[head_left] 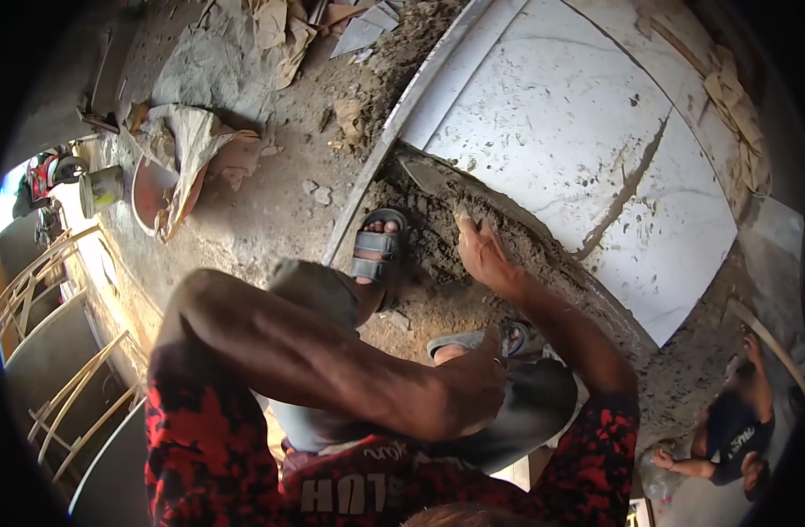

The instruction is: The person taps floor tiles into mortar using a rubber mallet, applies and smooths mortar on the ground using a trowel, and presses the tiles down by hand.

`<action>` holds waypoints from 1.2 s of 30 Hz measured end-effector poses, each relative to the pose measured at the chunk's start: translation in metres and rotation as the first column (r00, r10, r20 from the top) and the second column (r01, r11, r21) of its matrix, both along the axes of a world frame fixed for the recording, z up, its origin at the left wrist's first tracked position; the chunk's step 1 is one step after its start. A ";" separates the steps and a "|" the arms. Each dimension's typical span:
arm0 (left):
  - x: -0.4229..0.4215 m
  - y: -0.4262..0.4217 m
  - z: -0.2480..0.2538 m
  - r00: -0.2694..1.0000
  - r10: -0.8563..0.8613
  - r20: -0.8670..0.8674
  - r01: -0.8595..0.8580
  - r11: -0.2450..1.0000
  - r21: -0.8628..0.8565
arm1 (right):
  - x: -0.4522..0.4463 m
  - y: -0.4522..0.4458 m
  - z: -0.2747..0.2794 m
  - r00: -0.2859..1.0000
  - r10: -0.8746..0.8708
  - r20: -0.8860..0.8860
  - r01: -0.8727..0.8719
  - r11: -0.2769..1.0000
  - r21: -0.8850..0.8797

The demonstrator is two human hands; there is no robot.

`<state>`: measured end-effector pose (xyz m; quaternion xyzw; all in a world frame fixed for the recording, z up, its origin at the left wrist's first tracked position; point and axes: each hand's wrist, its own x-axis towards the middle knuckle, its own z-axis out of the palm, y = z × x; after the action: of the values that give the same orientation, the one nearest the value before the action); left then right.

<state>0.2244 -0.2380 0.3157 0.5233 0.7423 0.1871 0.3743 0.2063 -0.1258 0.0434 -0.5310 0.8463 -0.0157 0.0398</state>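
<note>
Floor [284, 162]: mortar [429, 230] beside right fingers [466, 228]

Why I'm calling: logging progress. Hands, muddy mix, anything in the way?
Right hand at muddy mix, grip unclear. Left hand over legs, away from mix. Mix beside white slab. Sandalled foot at mix's edge.

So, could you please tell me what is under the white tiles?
Dark, crumbly material shows along the edge of the white tiles nearest the right hand. Whether it continues underneath cannot be seen, because the tiles cover that area.
</note>
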 end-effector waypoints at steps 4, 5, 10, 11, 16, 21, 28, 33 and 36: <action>0.029 0.007 0.000 0.962 -0.136 0.236 0.165 0.980 -0.110 | 0.003 -0.022 0.034 0.967 0.241 -0.088 -0.199 0.920 0.337; 0.049 0.007 -0.006 0.963 -0.093 0.253 0.118 0.989 -0.086 | 0.008 -0.028 0.031 0.896 -0.242 0.372 0.192 0.967 0.166; 0.090 0.010 -0.012 0.909 0.107 0.402 -0.045 0.986 -0.161 | 0.004 -0.060 0.057 0.350 -0.674 0.650 0.585 0.700 0.410; 0.105 0.009 -0.016 0.917 0.182 0.354 -0.142 0.981 -0.135 | 0.008 -0.058 0.063 0.332 -0.685 0.649 0.578 0.691 0.434; 0.149 0.002 -0.053 0.923 0.170 0.345 -0.060 0.950 -0.307 | 0.003 -0.026 0.109 0.164 -0.734 0.659 0.701 0.557 0.446; 0.140 -0.018 -0.045 0.771 0.390 0.504 -0.190 0.895 -0.403 | 0.081 0.118 0.084 0.294 -0.842 0.453 0.755 0.495 0.430; 0.165 -0.008 -0.052 0.508 0.616 0.602 -0.438 0.786 -0.436 | 0.055 0.051 0.140 0.382 -0.708 0.594 0.752 0.612 0.245; 0.148 -0.015 -0.056 0.543 0.559 0.626 -0.332 0.828 -0.452 | 0.011 -0.068 0.102 0.172 -0.696 0.697 0.725 0.568 0.389; 0.160 -0.015 -0.062 0.573 0.601 0.557 -0.409 0.799 -0.441 | 0.009 -0.091 0.074 0.256 -0.737 0.625 0.740 0.566 0.364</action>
<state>0.3841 -0.2534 0.2538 0.1276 0.6912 0.3625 0.6119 0.2154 -0.2164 0.1177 -0.0204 0.9024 -0.2412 0.3565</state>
